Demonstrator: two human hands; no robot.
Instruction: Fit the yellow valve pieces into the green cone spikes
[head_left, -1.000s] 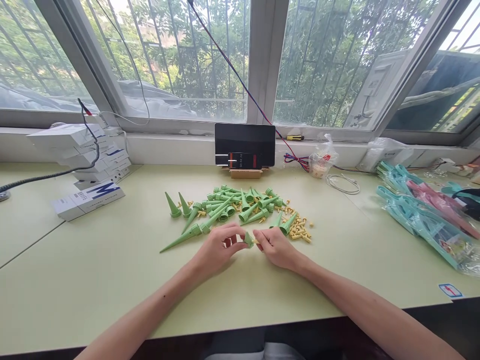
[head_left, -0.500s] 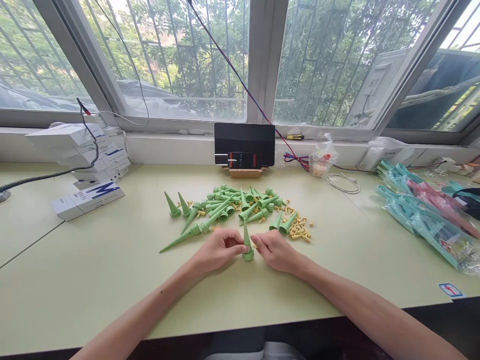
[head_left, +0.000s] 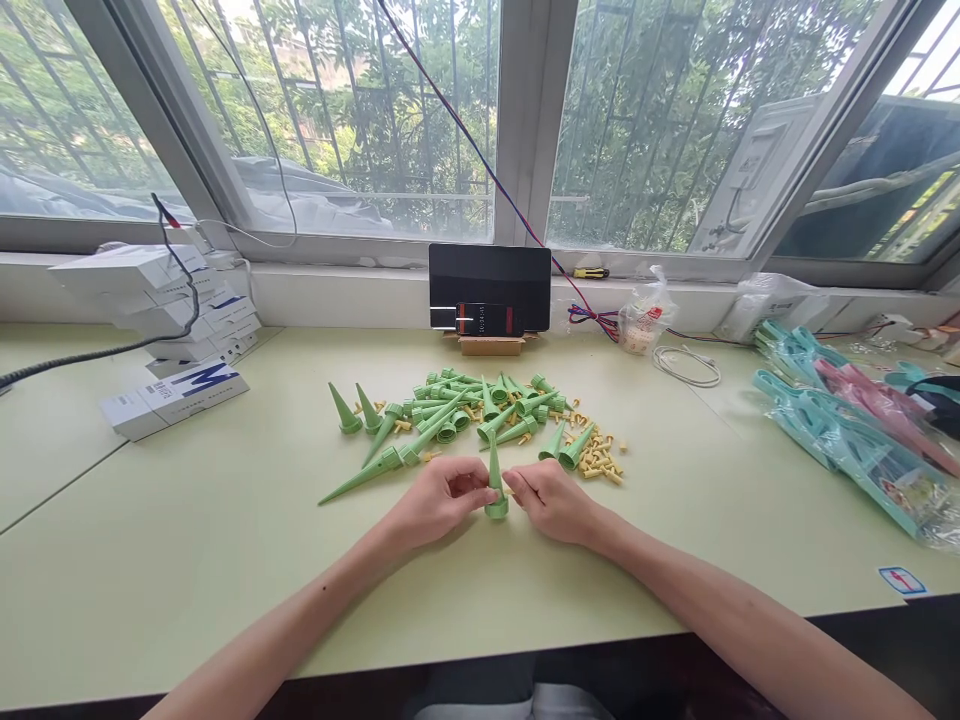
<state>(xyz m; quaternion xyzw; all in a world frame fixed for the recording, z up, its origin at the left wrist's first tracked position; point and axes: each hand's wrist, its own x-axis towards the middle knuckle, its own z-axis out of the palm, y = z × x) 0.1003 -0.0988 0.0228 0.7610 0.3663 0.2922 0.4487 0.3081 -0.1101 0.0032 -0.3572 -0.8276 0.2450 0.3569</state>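
My left hand (head_left: 442, 500) is closed on a green plastic watering spike (head_left: 496, 485), thumb on its lower body. The spike stands point up, its wide ribbed collar at the bottom. Right beside it, my right hand (head_left: 553, 500) is closed in a pinch. A bit of a small yellow plug (head_left: 508, 491) shows between its fingertips and the spike's side; most of it is hidden. Beyond the hands lies a pile of green spikes (head_left: 450, 410), and a heap of yellow plugs (head_left: 600, 464) is to the right of it.
White boxes (head_left: 176, 400) are stacked at the left, with a dark cable across them. A phone (head_left: 490, 319) leans against a black screen (head_left: 487, 262) at the back. Bagged teal and pink items (head_left: 840, 430) lie at the right, near a white coiled cable (head_left: 686, 367).
The held spike has turned slightly and shifted a touch to the right. Both hands stay almost in the same place.
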